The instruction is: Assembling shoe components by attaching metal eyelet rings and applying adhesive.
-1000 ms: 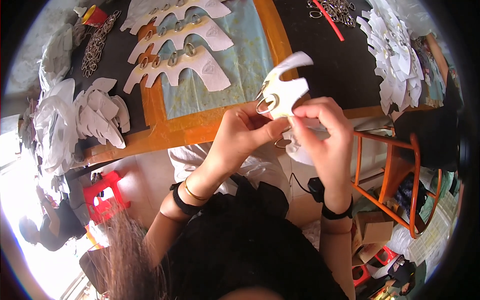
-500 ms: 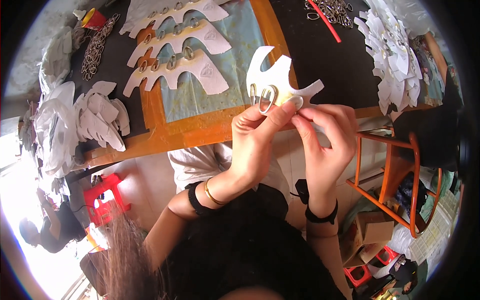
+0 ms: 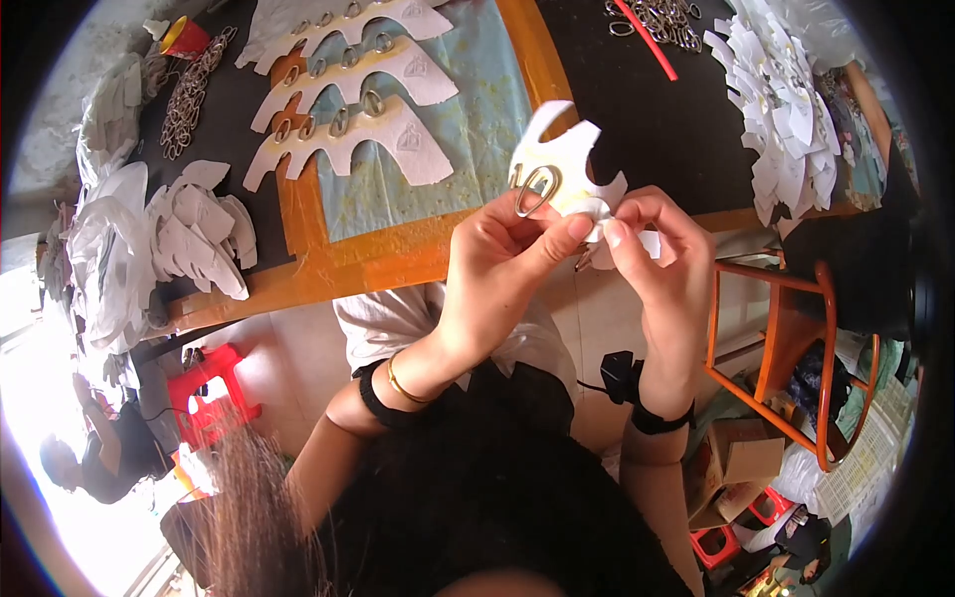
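Head view: a white scalloped cut-out (image 3: 555,154), curled and yellowish toward its middle, is raised over the table's (image 3: 647,139) near edge, pinched by the left hand (image 3: 500,274) and the right hand (image 3: 665,257). An oval metal ring (image 3: 553,191) stands on it. Far left sits a red, yellow-rimmed cup (image 3: 187,38), contents indistinct. Fingertips hide part of the cut-out; its right end is hard to make out.

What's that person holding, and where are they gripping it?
A white scalloped piece with metal rings. The left hand and right hand both pinch its lower part; the exact spots are partly hidden.
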Action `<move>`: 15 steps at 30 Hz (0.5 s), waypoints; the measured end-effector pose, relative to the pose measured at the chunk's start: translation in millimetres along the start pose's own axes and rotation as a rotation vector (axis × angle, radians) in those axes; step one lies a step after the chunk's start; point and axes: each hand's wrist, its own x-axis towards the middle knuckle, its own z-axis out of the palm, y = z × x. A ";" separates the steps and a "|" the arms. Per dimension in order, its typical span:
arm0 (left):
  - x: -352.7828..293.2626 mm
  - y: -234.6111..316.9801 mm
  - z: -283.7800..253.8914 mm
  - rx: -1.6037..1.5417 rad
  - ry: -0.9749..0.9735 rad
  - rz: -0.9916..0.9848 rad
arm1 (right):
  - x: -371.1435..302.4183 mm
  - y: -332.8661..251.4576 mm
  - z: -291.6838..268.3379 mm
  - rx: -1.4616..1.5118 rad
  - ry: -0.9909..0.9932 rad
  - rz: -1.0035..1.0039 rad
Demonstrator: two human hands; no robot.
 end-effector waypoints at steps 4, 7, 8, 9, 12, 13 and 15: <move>0.8 -0.1 0.1 0.007 0.019 0.015 | -2.4 -1.6 0.7 0.012 0.037 0.011; -0.1 -5.2 4.7 0.010 0.103 0.096 | -3.3 1.5 5.8 -0.024 0.019 -0.051; -1.1 -6.1 6.7 0.052 0.123 0.162 | -3.2 2.8 7.4 -0.101 0.027 -0.100; -3.0 -4.6 9.0 0.060 0.107 0.160 | -3.0 3.6 8.8 -0.084 0.062 -0.059; -4.0 -2.8 5.6 0.074 0.075 0.121 | -4.0 3.1 7.0 -0.045 0.041 -0.017; -4.9 -1.9 2.9 0.120 0.040 0.120 | -3.8 2.2 5.6 -0.044 0.039 -0.017; -3.9 4.7 2.8 0.139 0.034 0.082 | -2.4 0.4 2.1 0.046 -0.056 0.082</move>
